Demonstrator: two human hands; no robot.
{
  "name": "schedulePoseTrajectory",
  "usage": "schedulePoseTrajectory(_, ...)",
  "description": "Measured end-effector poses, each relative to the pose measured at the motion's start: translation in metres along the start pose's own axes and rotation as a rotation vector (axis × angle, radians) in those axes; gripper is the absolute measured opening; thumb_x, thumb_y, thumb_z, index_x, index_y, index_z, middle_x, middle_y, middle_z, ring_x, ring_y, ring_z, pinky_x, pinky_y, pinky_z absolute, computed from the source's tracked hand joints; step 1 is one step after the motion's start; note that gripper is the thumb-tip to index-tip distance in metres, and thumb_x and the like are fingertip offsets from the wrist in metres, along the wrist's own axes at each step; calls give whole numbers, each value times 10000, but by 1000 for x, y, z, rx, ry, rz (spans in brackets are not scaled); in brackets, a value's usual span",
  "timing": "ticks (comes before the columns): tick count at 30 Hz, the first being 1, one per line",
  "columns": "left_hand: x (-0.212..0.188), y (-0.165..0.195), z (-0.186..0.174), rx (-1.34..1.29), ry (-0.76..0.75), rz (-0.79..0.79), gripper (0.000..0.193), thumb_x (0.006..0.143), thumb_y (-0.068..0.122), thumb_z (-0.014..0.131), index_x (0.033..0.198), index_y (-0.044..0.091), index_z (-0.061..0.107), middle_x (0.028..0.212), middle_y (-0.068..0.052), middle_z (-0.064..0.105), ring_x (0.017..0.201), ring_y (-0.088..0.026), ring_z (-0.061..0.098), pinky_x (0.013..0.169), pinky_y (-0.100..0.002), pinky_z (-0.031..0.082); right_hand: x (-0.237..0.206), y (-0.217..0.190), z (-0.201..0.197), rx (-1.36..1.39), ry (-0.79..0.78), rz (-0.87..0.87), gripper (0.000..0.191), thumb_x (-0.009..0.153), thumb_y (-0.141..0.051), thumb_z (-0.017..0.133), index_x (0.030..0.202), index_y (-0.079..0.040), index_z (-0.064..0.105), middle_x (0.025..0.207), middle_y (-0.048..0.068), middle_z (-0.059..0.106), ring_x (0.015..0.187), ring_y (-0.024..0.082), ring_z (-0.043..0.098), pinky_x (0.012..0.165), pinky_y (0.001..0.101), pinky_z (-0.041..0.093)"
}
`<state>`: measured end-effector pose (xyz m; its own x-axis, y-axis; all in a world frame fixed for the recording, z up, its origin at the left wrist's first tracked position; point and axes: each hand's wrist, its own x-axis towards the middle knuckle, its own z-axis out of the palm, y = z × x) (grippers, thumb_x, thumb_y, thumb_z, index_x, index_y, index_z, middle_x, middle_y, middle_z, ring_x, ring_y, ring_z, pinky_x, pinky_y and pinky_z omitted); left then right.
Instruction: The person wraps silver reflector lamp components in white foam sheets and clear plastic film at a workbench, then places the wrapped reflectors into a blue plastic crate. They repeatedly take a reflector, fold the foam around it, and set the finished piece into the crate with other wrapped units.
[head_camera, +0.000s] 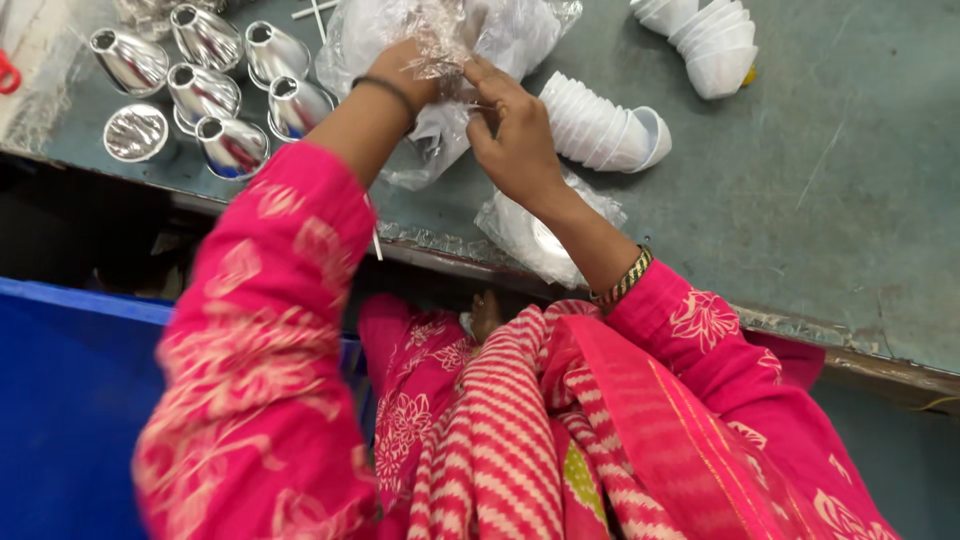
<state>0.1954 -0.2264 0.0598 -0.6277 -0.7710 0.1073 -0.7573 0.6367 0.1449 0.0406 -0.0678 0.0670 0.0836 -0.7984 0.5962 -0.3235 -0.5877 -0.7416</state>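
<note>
My left hand (412, 72) and my right hand (512, 135) meet over a crumpled clear plastic bag (440, 40) on the grey-green worktable (800, 200). Both hands pinch the twisted plastic between their fingers. A stack of white cone-shaped cups (600, 125) lies on its side just right of my right hand. Under my right wrist sits another clear bag with a shiny round piece inside (535, 235). Several shiny silver cone-shaped reflectors (215, 85) stand in a cluster left of my left arm.
A second curved stack of white cups (710, 40) lies at the table's far edge. A blue bin (70, 400) sits below the table at the left. The table's worn front edge (800, 340) runs across in front of my pink-clothed lap.
</note>
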Motion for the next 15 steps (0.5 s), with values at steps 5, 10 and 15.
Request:
schedulePoseTrajectory(5, -86, 34, -62, 420, 14, 238, 102, 708, 64, 686, 761, 39, 770, 1150, -196, 683, 1135, -353, 648, 903, -457, 534, 14, 24, 10, -68, -111, -4, 623, 856, 85, 554, 1470, -18, 533, 1543, 219, 498, 1298, 345, 627, 1001, 365, 582)
schedulePoseTrajectory(10, -183, 114, -122, -104, 236, 113, 316, 931, 82, 649, 1209, -67, 659, 1290, -248, 642, 976, -449, 665, 812, -492, 526, 50, 65, 27, -214, -138, -171, 682, 850, 55, 651, 1499, -7, 455, 1525, 247, 455, 1380, 492, 492, 1059, 405, 530)
schedulePoseTrajectory(15, -231, 182, -89, -1291, -60, 696, 495, 958, 364, 719, 1345, 66, 641, 1319, -114, 692, 1267, -294, 701, 1146, -422, 543, 54, 64, -18, -156, -334, -60, 682, 814, 168, 439, 1428, -83, 600, 1436, 151, 681, 1262, 335, 721, 1055, 370, 578)
